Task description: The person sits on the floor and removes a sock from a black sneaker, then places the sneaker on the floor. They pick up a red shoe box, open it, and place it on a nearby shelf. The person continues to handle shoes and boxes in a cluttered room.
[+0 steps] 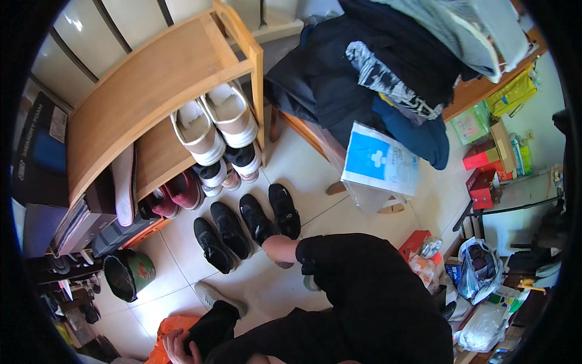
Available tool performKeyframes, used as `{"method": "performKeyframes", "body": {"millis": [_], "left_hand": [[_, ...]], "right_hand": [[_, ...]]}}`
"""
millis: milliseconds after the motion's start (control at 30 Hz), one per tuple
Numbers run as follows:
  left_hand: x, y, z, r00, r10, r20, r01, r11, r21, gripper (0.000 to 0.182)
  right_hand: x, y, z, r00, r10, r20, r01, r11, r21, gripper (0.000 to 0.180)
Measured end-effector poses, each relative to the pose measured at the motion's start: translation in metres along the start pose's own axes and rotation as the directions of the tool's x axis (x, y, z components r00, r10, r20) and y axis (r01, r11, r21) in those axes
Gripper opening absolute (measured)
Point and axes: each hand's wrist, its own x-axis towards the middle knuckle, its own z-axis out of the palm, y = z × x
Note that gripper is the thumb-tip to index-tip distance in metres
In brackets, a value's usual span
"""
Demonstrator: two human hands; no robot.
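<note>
Two pairs of black shoes stand side by side on the tiled floor. My right hand [278, 249] reaches down to the heel of the third black shoe [255, 217] from the left; its fingers are mostly hidden, so I cannot tell whether they grip it. Just to the right stands the outermost black shoe [283, 207], close to that hand. The other pair, a left black shoe [213, 243] and its mate [231, 227], sits apart from the hand. My left hand [178, 345] lies against my black trouser leg [213, 325], fingers apart and holding nothing.
A wooden shoe rack [159, 59] holds beige shoes [198, 132], red shoes [184, 189] and boxes. A green bin [138, 273] stands by it. Clothes [327, 82] and a blue-white plastic bag [377, 157] cover a chair. Bags [479, 268] crowd the right; an orange bag [168, 330] lies below.
</note>
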Motion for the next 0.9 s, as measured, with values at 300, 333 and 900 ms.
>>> {"method": "performKeyframes", "body": {"millis": [300,333,900], "left_hand": [[0.000,0.000,0.019,0.985,0.147,-0.087,-0.152,0.987,-0.056,0.017],[-0.001,0.000,0.021,0.980,0.165,-0.114,-0.174,0.982,-0.071,0.017],[-0.023,-0.013,0.049,0.935,0.310,-0.170,-0.295,0.949,0.109,0.011]], "right_hand": [[-0.153,-0.074,-0.113,0.953,-0.202,-0.225,0.183,0.978,-0.102,0.013],[-0.178,-0.078,-0.122,0.943,-0.157,-0.293,0.138,0.987,-0.083,0.013],[-0.612,-0.023,0.121,-0.066,0.834,-0.548,-0.587,0.412,0.697,0.035]]}}
